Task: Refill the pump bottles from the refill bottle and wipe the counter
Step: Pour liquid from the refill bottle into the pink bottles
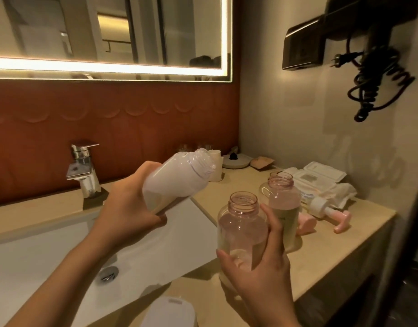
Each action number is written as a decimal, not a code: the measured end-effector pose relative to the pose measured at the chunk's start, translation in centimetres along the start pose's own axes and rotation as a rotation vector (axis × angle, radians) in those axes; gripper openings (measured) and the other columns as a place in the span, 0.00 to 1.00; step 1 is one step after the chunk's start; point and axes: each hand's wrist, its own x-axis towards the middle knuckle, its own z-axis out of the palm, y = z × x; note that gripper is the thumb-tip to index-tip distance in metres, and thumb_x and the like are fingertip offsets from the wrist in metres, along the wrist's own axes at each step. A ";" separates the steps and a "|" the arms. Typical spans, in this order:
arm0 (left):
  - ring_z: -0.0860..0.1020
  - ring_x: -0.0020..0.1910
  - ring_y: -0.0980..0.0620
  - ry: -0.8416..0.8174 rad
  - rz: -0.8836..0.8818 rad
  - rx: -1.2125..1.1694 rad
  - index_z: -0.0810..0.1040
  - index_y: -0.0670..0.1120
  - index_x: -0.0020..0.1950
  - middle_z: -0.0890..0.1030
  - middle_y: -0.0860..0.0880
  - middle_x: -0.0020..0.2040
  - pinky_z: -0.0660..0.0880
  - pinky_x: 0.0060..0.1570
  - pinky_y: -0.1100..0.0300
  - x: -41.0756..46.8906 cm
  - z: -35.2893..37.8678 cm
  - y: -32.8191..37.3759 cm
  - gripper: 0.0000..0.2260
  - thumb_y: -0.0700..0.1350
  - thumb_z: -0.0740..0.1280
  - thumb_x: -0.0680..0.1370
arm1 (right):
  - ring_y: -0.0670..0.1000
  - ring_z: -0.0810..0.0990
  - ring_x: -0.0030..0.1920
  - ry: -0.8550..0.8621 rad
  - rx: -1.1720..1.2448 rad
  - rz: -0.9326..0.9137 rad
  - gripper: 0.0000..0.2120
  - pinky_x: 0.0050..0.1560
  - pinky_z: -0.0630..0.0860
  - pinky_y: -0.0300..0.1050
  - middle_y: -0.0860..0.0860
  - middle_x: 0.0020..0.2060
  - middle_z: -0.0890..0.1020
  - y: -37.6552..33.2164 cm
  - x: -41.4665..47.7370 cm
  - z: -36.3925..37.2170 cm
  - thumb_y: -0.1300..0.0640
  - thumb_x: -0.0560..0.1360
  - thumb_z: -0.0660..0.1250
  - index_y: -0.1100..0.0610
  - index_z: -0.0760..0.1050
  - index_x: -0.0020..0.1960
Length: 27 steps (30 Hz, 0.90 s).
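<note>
Pink-tinted pump bottle (242, 230), terracotta backsplash (113, 119)

Beige worktop (333, 251), white sink (38, 260) set into it. Chrome tap (85, 171) behind sink. Right of sink: open pump bottle (283, 201) upright, pump heads (342, 220) lying flat, wipes pack (316, 178), crumpled tissue (342, 192). Right-rear of sink: paper cup (216, 168).
</note>
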 end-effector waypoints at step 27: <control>0.72 0.47 0.62 -0.118 0.181 -0.001 0.67 0.60 0.57 0.72 0.65 0.46 0.67 0.39 0.69 1.7 2.2 -0.1 0.36 0.38 0.79 0.58 | 0.43 0.62 0.68 -0.029 -0.060 0.007 0.48 0.62 0.63 0.37 0.35 0.71 0.57 0.2 0.7 -0.1 0.40 0.61 0.75 0.25 0.40 0.62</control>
